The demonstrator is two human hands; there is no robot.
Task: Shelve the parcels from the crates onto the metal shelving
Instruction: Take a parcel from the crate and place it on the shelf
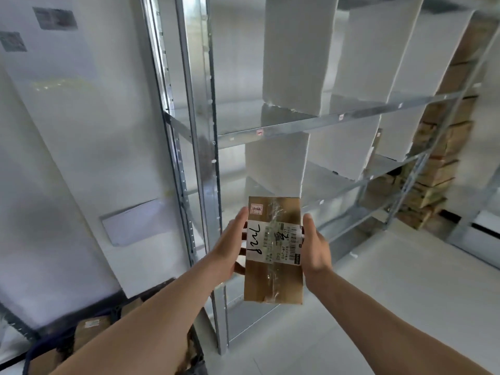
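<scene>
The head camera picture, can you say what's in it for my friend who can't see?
Two bare hands, the left hand and the right hand, hold a taped brown cardboard parcel by its sides, its white shipping label facing up. Behind it stands metal shelving with white dividers. More brown parcels are stacked at the right.

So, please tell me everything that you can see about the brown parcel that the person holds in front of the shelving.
The parcel is a flat, oblong box of brown cardboard, sealed lengthwise with clear, wrinkled tape. A white shipping label with barcodes and black handwriting crosses its middle, and a small red-printed sticker sits near its far left corner. It is held in the air, label up, before the metal shelving. The left hand holds its left edge and the right hand its right edge; the fingers go partly underneath.
</scene>
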